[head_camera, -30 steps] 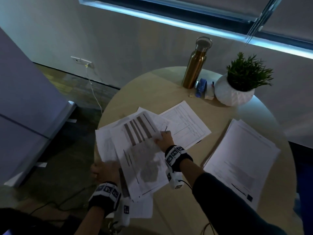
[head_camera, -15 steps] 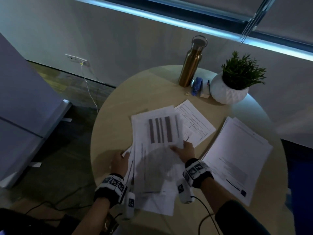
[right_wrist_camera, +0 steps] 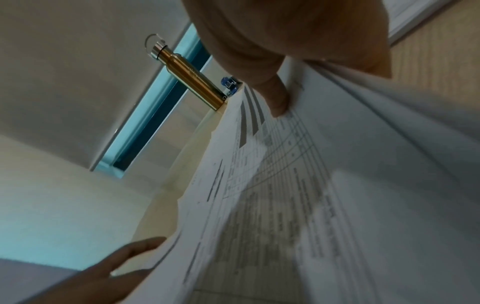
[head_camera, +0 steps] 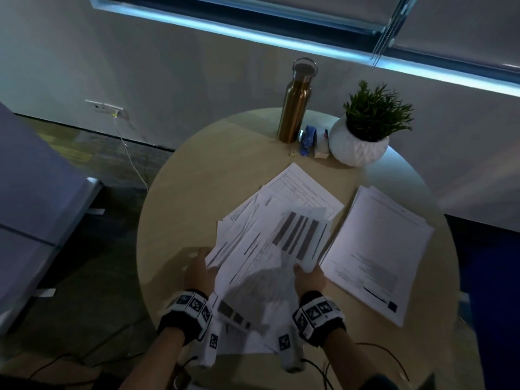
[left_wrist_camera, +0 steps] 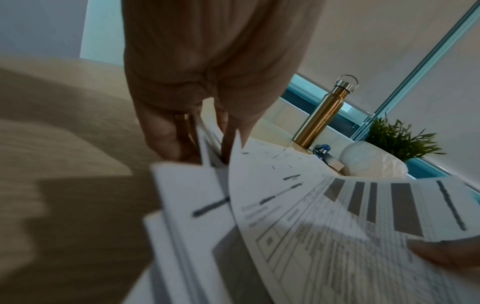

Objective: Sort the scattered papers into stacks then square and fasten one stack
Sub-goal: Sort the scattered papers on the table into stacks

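A loose, fanned pile of printed sheets (head_camera: 261, 249) lies in the middle of the round table (head_camera: 197, 192); its top sheet carries dark bars. My left hand (head_camera: 204, 263) grips the pile's left edge, with sheets caught between its fingers (left_wrist_camera: 166, 135). My right hand (head_camera: 302, 270) pinches the pile's right near corner, thumb (right_wrist_camera: 278, 100) on top of the barred sheet. A squared stack (head_camera: 377, 249) lies apart at the right. One form sheet (head_camera: 306, 190) pokes out behind the pile. The pile's near end overhangs my wrists and hides the table there.
At the table's far side stand a gold bottle (head_camera: 295, 108), a blue stapler-like item (head_camera: 308, 139), a small clip (head_camera: 292, 153) and a white pot with a green plant (head_camera: 357, 144). Cables trail from my wrists near the table's front edge.
Both hands have swung the loose pile from the table's left side to the middle. The barred top sheet now tilts right, and my right hand has shifted to its near right corner.
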